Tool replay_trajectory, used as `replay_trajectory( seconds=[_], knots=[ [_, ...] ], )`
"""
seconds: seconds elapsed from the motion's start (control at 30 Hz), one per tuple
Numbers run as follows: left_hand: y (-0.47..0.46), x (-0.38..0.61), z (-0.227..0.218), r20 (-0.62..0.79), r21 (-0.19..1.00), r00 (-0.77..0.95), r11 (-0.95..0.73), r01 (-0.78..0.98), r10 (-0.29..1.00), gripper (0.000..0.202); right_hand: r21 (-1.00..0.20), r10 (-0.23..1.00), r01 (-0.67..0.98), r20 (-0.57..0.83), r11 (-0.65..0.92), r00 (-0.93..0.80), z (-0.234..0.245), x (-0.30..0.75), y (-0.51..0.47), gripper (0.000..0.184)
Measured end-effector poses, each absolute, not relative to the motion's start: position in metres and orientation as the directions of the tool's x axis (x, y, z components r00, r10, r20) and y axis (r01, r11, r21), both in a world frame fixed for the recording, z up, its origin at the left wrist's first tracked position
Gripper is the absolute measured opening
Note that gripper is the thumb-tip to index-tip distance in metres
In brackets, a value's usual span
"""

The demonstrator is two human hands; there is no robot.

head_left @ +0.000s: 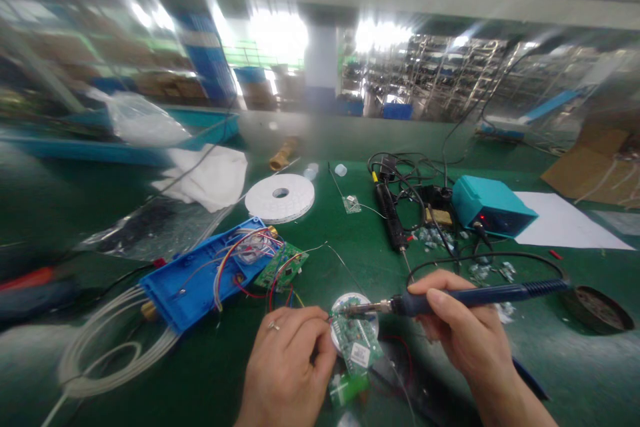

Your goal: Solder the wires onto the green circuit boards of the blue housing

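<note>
My right hand (457, 320) is closed around the dark blue handle of a soldering iron (480, 296). The iron points left, its metal tip at the upper left edge of a green circuit board (357, 340). That board lies over a round white reel (342, 300) and has a white label. At the same edge, my left hand (295, 360) pinches what looks like a thin wire (329, 320), mostly hidden by the fingers. To its upper left is an open blue plastic housing (195, 300) with coloured wires leading to a second green board (284, 267).
A white tape roll (280, 197) and a brass fitting (283, 155) lie farther back. On the right stand a teal soldering station (493, 203), a black screwdriver-like tool (391, 217) with cables, and a round dark tin (597, 309). Coiled white tubing (75, 373) is at left.
</note>
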State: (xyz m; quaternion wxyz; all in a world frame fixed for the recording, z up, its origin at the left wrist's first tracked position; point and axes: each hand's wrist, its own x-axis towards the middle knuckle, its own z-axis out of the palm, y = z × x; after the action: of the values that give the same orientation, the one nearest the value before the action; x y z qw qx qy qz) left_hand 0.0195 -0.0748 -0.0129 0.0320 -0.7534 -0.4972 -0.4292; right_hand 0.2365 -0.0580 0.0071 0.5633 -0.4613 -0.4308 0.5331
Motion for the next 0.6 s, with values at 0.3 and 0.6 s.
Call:
replay_trajectory(
  seconds=[0.3,0.6],
  knots=[
    [-0.075,0.019,-0.014,0.683,0.380,0.135,-0.507,0.774,0.718,0.013,-0.973,0.986,-0.169,0.163,0.159,-0.013,-0.001,0.241,-0.056,0.018],
    [-0.075,0.017,-0.018,0.663,0.385,0.146,-0.502,0.774,0.734,0.013,-0.717,0.734,0.286,0.447,0.635,-0.511,-0.004,0.223,-0.050,0.042]
  ],
)
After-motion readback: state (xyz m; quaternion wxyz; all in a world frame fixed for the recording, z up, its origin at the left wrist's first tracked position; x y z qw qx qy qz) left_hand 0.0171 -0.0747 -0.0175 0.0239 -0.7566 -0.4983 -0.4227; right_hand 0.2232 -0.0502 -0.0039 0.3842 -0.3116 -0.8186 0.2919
